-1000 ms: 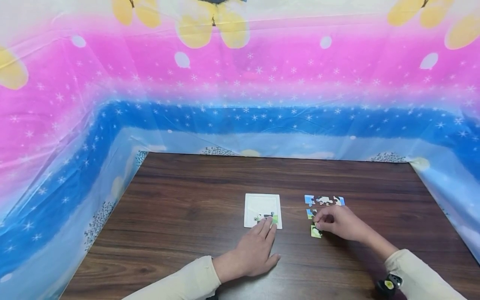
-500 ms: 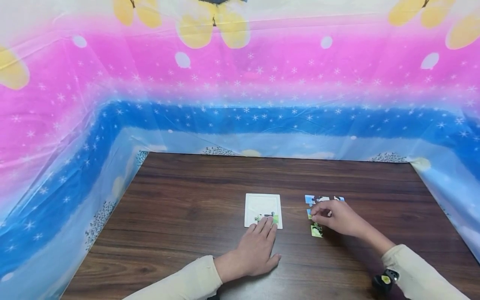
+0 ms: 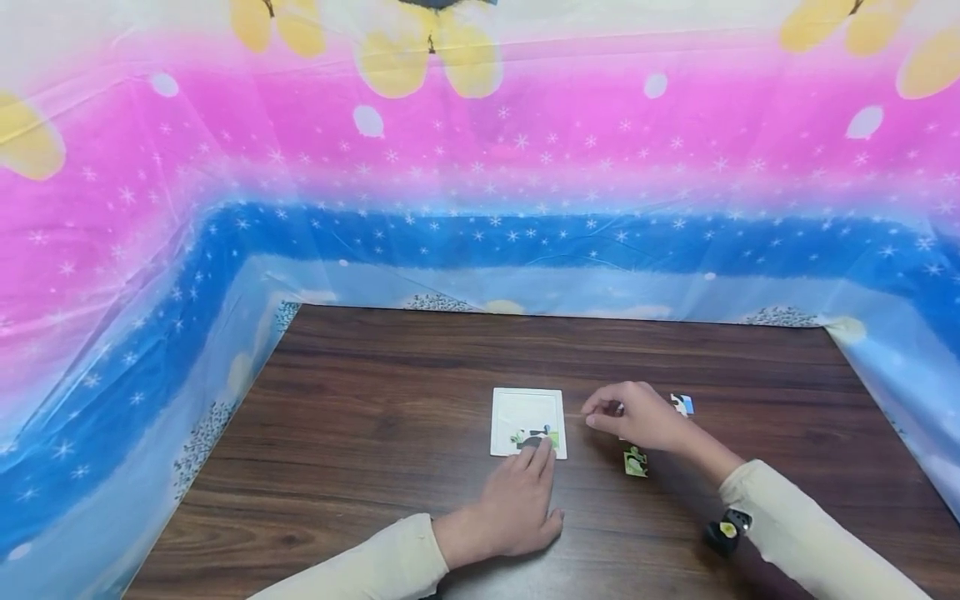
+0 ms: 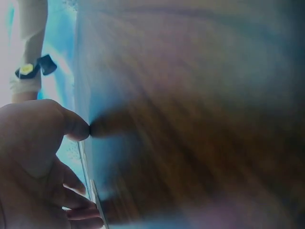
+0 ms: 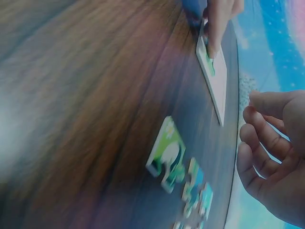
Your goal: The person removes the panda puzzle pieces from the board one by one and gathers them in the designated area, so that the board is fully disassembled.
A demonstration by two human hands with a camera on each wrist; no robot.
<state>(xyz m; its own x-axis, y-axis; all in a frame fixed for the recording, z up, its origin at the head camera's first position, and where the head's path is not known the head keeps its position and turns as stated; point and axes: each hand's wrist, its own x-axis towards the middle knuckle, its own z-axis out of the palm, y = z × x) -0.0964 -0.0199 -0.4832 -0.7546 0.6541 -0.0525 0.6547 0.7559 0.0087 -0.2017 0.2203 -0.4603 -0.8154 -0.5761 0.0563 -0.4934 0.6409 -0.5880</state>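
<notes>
My left hand (image 3: 517, 504) lies on the table with its fingers straight, their tips pressing the lower edge of a white square puzzle tray (image 3: 501, 417). Panda puzzle pieces (image 3: 534, 435) lie in the tray's bottom part, partly under those fingertips. Right of the tray, my right hand (image 3: 637, 415) hovers with thumb and index finger close together. Whether a small piece is between them cannot be told, even in the right wrist view. Below it lies a loose green puzzle piece (image 3: 635, 461). Another loose piece (image 3: 681, 404) shows beyond the hand, which hides others.
More loose puzzle pieces (image 5: 193, 183) lie behind the green one in the right wrist view. The dark wooden table (image 3: 375, 375) reaches back to a pink and blue cloth (image 3: 480, 233) hung round its far and side edges. A black wrist camera (image 3: 726, 533) sits on the right sleeve.
My right hand has moved left from the loose pieces towards the tray, uncovering the green piece. My left hand stays at the tray, with its fingertips drawn slightly down.
</notes>
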